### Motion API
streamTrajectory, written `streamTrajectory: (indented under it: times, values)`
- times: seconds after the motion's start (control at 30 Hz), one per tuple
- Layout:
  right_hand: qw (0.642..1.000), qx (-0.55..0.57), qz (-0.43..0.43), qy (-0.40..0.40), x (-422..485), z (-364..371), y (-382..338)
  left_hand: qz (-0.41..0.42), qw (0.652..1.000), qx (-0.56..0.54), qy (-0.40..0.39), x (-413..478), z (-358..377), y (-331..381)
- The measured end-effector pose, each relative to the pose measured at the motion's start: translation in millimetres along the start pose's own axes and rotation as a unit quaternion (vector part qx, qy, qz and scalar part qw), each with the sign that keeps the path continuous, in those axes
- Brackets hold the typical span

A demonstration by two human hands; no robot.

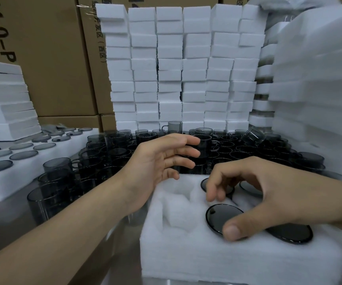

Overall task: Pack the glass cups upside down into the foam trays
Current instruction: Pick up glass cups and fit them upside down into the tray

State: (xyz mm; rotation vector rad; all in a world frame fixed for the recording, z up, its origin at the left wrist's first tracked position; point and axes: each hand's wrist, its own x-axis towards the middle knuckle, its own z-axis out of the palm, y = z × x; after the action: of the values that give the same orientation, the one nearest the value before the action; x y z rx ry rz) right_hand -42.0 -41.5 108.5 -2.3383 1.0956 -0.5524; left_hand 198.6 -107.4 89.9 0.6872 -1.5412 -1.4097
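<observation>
While the left hand (155,161) spreads its fingers, the right hand (269,192) curls loosely, empty.

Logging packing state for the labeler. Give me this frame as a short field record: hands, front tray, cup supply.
left hand: fingers spread, extended over the loose cups, holding nothing
right hand: loosely curled above the front foam tray, holding nothing
seated cups: four upturned bases visible in that tray
empty pocket: tray's left side
behind: foam stacks, cardboard boxes
</observation>
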Motion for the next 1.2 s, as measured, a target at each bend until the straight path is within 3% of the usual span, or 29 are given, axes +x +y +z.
streamTrajectory:
  times: [0.2, 0.3, 0.37, 0.47, 0.57, 0.63, 0.73, 0.83, 0.97, 1.2]
  values:
    - [1.000, -0.009, -0.015, 0.010, 3, -3, 8, 0.006, 1.000, 0.002, 0.005, 0, 0, -1]
    - [0.999, -0.012, -0.028, 0.039, 4, 1, 12, 0.030, 0.998, -0.003, 0.050, 0, 2, -3]
    - [0.994, 0.019, -0.054, 0.097, 5, 5, 15, 0.060, 0.986, 0.094, 0.127, 3, 1, -7]
    - [0.963, 0.047, -0.061, 0.258, 7, -2, 26, 0.092, 0.940, 0.260, 0.200, 6, -4, -15]
    - [0.913, 0.010, -0.022, 0.406, 5, -24, 48, 0.126, 0.894, 0.396, 0.165, 1, -5, -20]
    - [0.893, -0.063, 0.013, 0.444, 4, -34, 65, 0.160, 0.867, 0.452, 0.137, -2, -4, -22]
    - [0.886, -0.202, 0.077, 0.411, 4, -36, 88, 0.199, 0.851, 0.467, 0.131, -5, -3, -20]
    - [0.900, -0.261, 0.120, 0.328, 7, -28, 104, 0.186, 0.865, 0.448, 0.130, -5, -4, -20]
    - [0.921, -0.208, 0.177, 0.276, 9, -27, 108, 0.159, 0.883, 0.420, 0.134, -2, -7, -24]
    - [0.934, -0.226, 0.201, 0.192, 5, -35, 95, 0.167, 0.890, 0.405, 0.129, -1, -7, -27]
